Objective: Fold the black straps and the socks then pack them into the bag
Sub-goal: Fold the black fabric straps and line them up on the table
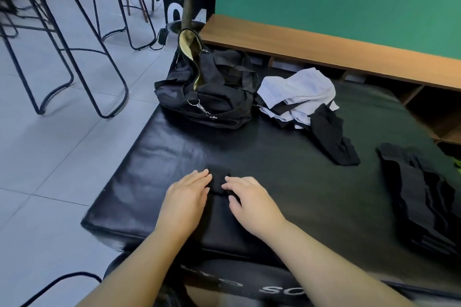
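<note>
head view: black padded mat (287, 172) bearing black bag (207, 90) at far edge, unzipped, pale lining exposed. white and black socks (299, 97) heaped beside. perforated black strap (219, 180) near front edge, pressed flat under left hand (187, 197) and right hand (249, 203), fingers straight.

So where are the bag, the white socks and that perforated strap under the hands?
black duffel bag (212, 92), head view, its dark side.
white socks (296, 90), head view, top of the pile.
perforated black strap (219, 179), head view, part showing between the hands.
</note>
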{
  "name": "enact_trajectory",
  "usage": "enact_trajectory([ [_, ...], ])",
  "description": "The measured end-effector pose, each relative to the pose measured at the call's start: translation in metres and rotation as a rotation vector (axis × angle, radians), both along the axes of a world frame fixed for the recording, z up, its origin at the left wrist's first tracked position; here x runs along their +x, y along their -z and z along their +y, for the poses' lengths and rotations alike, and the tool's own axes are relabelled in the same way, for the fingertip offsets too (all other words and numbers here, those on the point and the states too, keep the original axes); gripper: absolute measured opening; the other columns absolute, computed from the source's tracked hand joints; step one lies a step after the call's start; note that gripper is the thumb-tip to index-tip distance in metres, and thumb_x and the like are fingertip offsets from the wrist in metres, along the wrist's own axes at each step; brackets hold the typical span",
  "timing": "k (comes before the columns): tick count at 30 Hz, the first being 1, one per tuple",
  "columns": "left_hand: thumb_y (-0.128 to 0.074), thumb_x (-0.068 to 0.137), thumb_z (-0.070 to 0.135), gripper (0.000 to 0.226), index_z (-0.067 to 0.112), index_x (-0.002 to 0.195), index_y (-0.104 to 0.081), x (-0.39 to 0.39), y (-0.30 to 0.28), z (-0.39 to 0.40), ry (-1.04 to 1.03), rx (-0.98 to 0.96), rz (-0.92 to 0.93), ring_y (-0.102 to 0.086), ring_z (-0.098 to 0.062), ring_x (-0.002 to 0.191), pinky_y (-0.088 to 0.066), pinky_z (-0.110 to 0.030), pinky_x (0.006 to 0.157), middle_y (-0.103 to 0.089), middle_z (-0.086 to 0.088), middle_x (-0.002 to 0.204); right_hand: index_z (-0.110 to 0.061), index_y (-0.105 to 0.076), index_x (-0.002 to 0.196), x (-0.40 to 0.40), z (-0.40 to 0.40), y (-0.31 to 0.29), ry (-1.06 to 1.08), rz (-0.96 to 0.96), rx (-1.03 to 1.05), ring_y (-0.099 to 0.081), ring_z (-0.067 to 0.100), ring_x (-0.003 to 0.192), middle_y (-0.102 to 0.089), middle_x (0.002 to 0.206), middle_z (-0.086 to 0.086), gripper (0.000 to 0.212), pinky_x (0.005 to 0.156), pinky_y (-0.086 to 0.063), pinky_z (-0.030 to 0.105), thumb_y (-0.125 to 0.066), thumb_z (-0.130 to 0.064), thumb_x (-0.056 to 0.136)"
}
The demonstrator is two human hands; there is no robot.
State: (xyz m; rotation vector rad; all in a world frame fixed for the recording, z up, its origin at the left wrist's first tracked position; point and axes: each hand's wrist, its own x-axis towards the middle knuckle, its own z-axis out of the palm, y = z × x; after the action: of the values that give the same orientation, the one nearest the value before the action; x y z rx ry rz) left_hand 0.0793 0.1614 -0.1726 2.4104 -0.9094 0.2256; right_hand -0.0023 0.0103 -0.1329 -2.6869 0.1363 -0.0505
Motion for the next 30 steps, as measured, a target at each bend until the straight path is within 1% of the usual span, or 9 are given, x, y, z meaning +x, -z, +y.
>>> enact_trajectory([
  [5,-0.073,0.078,0.000,0.031,0.006,0.108,-0.070,0.017,0.001,0.021,-0.054,-0.043,0.039,-0.063,-0.031,0.109,-0.053,-0.048,0.086,-0.068,-0.008,0.115,-0.021,-0.048,0.138,0.022,0.019,-0.005,-0.082,0.066,-0.030,-0.032,0.012,0.132,-0.040,0.145,-0.010,0.043,0.109,-0.027,0.028,-0.044,-0.017,0.095],
  [7,-0.071,0.079,-0.001,0.030,0.005,0.109,-0.069,0.023,0.002,0.028,-0.084,-0.051,0.043,-0.061,-0.033,0.111,-0.050,-0.047,0.090,-0.067,-0.010,0.117,-0.021,-0.043,0.141,0.029,0.026,-0.007,-0.110,0.090,-0.046,-0.029,0.013,0.135,-0.036,0.149,-0.010,0.045,0.110,-0.027,0.030,-0.044,-0.018,0.096],
  [10,-0.065,0.085,0.000,0.030,0.003,0.115,-0.067,0.030,0.000,0.036,-0.135,-0.056,0.064,-0.057,-0.031,0.117,-0.044,-0.040,0.096,-0.063,-0.011,0.122,-0.021,-0.033,0.146,0.039,0.035,-0.009,-0.159,0.138,-0.075,-0.022,0.015,0.139,-0.026,0.154,-0.009,0.051,0.110,-0.024,0.033,-0.043,-0.019,0.096],
  [14,-0.054,0.093,0.005,0.033,0.005,0.126,-0.060,0.039,-0.007,0.041,-0.193,-0.066,0.135,-0.048,-0.022,0.129,-0.031,-0.025,0.104,-0.055,-0.007,0.134,-0.020,-0.022,0.149,0.052,0.042,-0.009,-0.205,0.195,-0.104,-0.015,0.016,0.141,-0.015,0.158,-0.008,0.056,0.110,-0.020,0.036,-0.041,-0.019,0.097],
  [22,-0.046,0.096,0.007,0.037,0.010,0.132,-0.055,0.056,-0.013,0.035,-0.264,-0.073,0.210,-0.043,-0.015,0.132,-0.030,-0.021,0.104,-0.049,-0.002,0.141,-0.021,-0.015,0.151,0.073,0.043,-0.006,-0.216,0.222,-0.104,-0.016,0.018,0.137,-0.008,0.159,-0.011,0.057,0.106,-0.018,0.035,-0.036,-0.016,0.098],
  [24,-0.046,0.096,0.005,0.037,0.009,0.132,-0.054,0.056,-0.012,0.033,-0.265,-0.071,0.203,-0.039,-0.017,0.135,-0.030,-0.023,0.104,-0.048,-0.002,0.141,-0.021,-0.015,0.151,0.071,0.039,-0.004,-0.210,0.215,-0.070,-0.014,0.016,0.138,-0.008,0.159,-0.012,0.058,0.108,-0.016,0.034,-0.036,-0.014,0.098],
  [26,-0.049,0.093,-0.001,0.037,0.005,0.129,-0.057,0.054,-0.009,0.031,-0.222,-0.061,0.141,-0.038,-0.024,0.135,-0.034,-0.031,0.104,-0.052,-0.008,0.137,-0.021,-0.016,0.151,0.064,0.034,-0.003,-0.191,0.187,-0.017,-0.013,0.015,0.140,-0.010,0.159,-0.011,0.057,0.111,-0.016,0.033,-0.036,-0.013,0.098],
  [28,-0.053,0.089,-0.007,0.036,0.001,0.123,-0.060,0.047,-0.006,0.028,-0.183,-0.093,0.078,-0.042,-0.032,0.132,-0.036,-0.039,0.103,-0.058,-0.012,0.130,-0.021,-0.017,0.151,0.053,0.027,0.000,-0.140,0.141,0.045,-0.013,0.014,0.142,-0.013,0.158,-0.011,0.057,0.114,-0.016,0.031,-0.037,-0.012,0.099],
  [30,-0.055,0.088,-0.006,0.035,0.001,0.122,-0.061,0.036,-0.005,0.020,-0.163,-0.124,0.062,-0.042,-0.033,0.131,-0.036,-0.046,0.105,-0.058,-0.011,0.129,-0.021,-0.020,0.151,0.039,0.016,0.003,-0.068,0.086,0.103,-0.015,0.011,0.143,-0.016,0.157,-0.012,0.056,0.116,-0.015,0.026,-0.038,-0.012,0.099],
])
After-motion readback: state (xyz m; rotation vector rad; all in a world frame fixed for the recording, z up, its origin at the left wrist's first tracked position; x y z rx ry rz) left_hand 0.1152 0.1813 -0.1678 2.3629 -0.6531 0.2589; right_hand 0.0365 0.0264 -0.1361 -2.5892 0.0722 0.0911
